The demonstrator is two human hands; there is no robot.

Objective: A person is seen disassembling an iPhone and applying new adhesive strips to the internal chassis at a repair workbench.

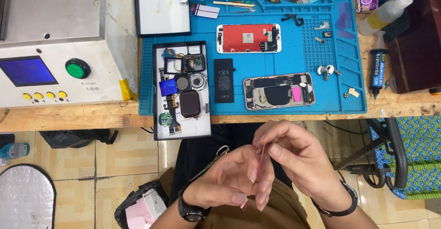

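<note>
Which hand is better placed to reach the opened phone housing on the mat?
Probably the right hand: it sits almost directly below the phone housing. The left hand lies further left, with tweezers in it.

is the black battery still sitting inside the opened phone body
No, the black battery lies flat on the blue mat, apart from and to the left of the opened phone body.

The tweezers (212,161) are mostly hidden behind the left hand (234,178). The pink strip (262,158) is too thin to identify. Both forearms run off the bottom edge.
</note>
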